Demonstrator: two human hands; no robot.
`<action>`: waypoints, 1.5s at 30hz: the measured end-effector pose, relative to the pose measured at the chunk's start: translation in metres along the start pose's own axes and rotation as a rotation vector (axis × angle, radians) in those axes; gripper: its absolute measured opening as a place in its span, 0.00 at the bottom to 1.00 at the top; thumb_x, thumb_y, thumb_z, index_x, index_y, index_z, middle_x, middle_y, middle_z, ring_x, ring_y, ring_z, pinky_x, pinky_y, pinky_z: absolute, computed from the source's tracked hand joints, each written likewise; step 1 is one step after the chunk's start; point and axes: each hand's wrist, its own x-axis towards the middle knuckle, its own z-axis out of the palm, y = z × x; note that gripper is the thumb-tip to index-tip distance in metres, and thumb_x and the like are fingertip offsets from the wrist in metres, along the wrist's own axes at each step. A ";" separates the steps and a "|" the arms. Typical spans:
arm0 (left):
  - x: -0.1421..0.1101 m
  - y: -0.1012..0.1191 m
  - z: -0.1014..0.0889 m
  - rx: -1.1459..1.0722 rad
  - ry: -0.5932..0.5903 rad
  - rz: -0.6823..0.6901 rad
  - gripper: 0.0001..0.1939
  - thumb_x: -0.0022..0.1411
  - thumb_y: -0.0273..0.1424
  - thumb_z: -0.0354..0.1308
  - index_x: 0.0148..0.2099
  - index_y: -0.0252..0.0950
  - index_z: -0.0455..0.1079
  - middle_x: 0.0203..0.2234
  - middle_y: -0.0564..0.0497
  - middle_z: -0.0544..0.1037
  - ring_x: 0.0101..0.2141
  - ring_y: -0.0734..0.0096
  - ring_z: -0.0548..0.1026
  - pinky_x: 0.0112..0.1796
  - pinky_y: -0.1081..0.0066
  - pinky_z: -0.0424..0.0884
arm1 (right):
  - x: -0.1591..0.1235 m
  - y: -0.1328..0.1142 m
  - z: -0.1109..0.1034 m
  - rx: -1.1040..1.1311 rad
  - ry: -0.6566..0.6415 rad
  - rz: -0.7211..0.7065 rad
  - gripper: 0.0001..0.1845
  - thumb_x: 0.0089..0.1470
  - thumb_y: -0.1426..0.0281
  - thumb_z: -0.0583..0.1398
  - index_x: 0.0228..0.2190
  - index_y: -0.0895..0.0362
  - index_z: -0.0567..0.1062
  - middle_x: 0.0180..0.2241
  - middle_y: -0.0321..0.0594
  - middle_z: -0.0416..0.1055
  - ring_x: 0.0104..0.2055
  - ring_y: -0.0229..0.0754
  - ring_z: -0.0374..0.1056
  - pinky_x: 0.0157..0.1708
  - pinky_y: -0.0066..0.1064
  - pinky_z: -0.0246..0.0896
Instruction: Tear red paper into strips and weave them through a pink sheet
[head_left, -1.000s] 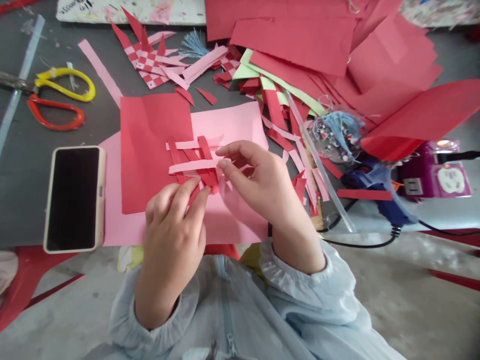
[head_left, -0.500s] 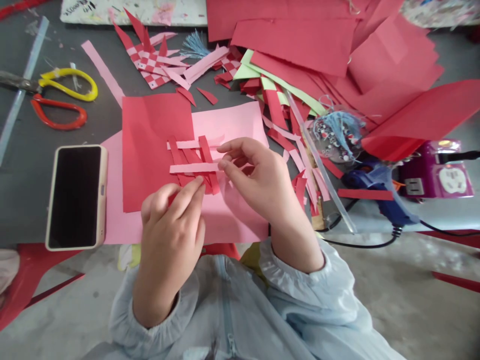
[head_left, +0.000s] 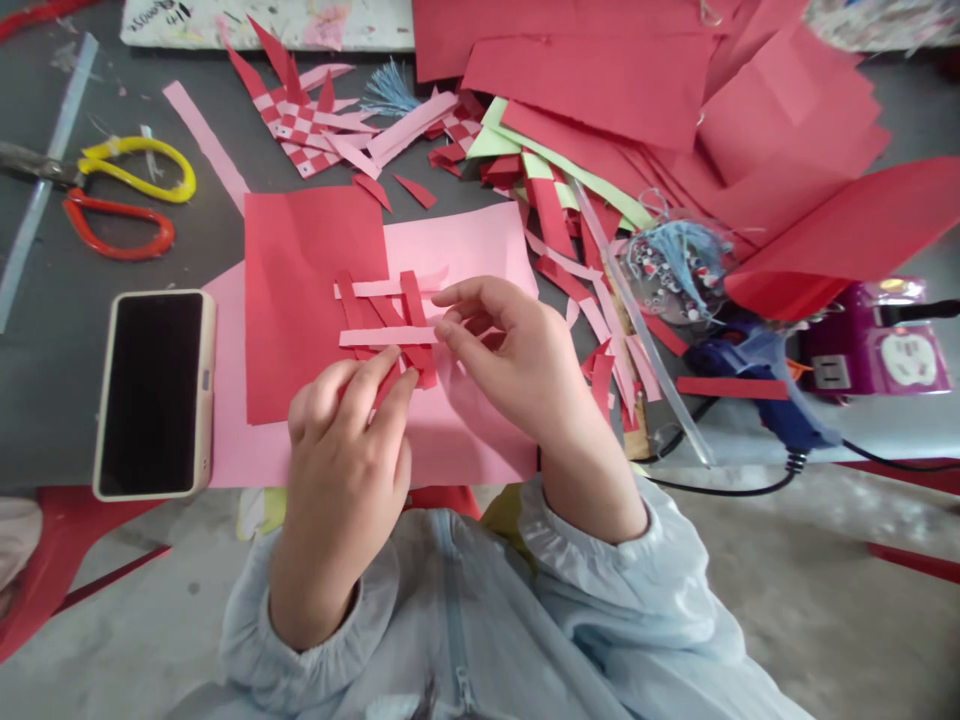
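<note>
Red and pink paper strips cross over and under one another in a small lattice on a red sheet (head_left: 300,260) and a pink sheet (head_left: 465,455). My left hand (head_left: 349,450) rests at the lattice's near edge, fingers parted, with two fingertips touching the red strips (head_left: 411,300) there. At the other side, my right hand (head_left: 510,350) has its thumb on the right end of the nearer pink paper strip (head_left: 386,337). Its index finger is bent just above, and the other fingers are partly hidden. Farther off lies a second pink strip (head_left: 371,289).
A phone (head_left: 154,395) and scissors (head_left: 127,200) lie to the left. Beyond the sheets are woven paper pieces (head_left: 304,130) and stacked red paper (head_left: 592,90). On the right sit a clear glue stick (head_left: 645,330), a blue glue gun (head_left: 765,380) and a purple power socket (head_left: 874,345).
My left hand's fingertips have spread apart and shifted slightly right, and a red strip under them now slants more. My right hand has hardly moved.
</note>
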 end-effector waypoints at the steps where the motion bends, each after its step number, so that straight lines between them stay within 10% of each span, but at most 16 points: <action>1: 0.000 0.001 0.001 0.010 -0.011 -0.009 0.21 0.64 0.18 0.53 0.56 0.33 0.75 0.57 0.41 0.79 0.55 0.49 0.72 0.54 0.51 0.67 | 0.000 0.000 0.000 -0.004 -0.004 0.003 0.10 0.58 0.71 0.60 0.42 0.56 0.78 0.33 0.36 0.77 0.33 0.37 0.73 0.35 0.32 0.68; 28: 0.001 0.006 0.004 0.067 -0.093 -0.050 0.21 0.62 0.17 0.56 0.55 0.33 0.76 0.57 0.40 0.77 0.54 0.47 0.68 0.52 0.49 0.67 | -0.006 0.007 0.009 0.115 -0.061 -0.105 0.06 0.66 0.72 0.49 0.42 0.51 0.63 0.42 0.38 0.71 0.34 0.36 0.73 0.34 0.34 0.66; 45: 0.001 0.003 -0.009 -0.054 0.000 -0.041 0.16 0.59 0.14 0.52 0.37 0.41 0.73 0.51 0.51 0.83 0.50 0.50 0.73 0.49 0.50 0.66 | -0.006 -0.001 0.010 0.226 -0.198 0.011 0.04 0.68 0.72 0.46 0.40 0.49 0.56 0.36 0.35 0.60 0.24 0.31 0.67 0.21 0.27 0.66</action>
